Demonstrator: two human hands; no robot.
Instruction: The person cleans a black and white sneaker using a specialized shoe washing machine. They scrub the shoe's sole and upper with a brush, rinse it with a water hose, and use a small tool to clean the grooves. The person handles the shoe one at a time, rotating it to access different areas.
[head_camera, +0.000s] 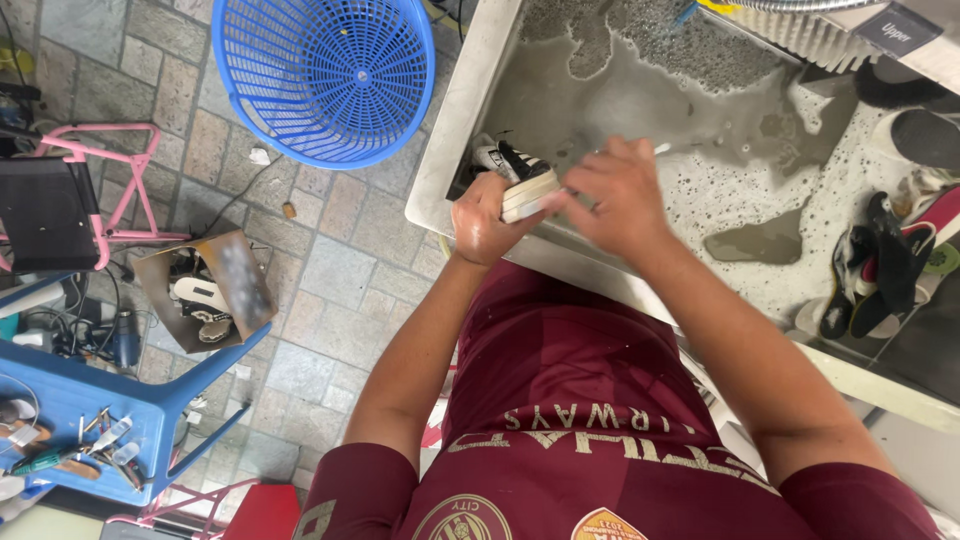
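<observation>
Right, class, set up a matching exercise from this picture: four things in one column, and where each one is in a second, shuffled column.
Things:
1. shoe
2. blue basket
3. cardboard box
4. blue table

Places:
A. open on the paved floor, shoes inside
B. lower left, tools lying on it
C. gripped in the left hand over the wash basin
D. on the floor beside the basin's corner

Pairs: 1-C, 2-D, 3-A, 4-B

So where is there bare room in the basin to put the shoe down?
Free: the wet basin floor beyond the hands, between the shoe and the foam patch. Crowded: the right end, where shoes pile up, and the near rim under both hands.
</observation>
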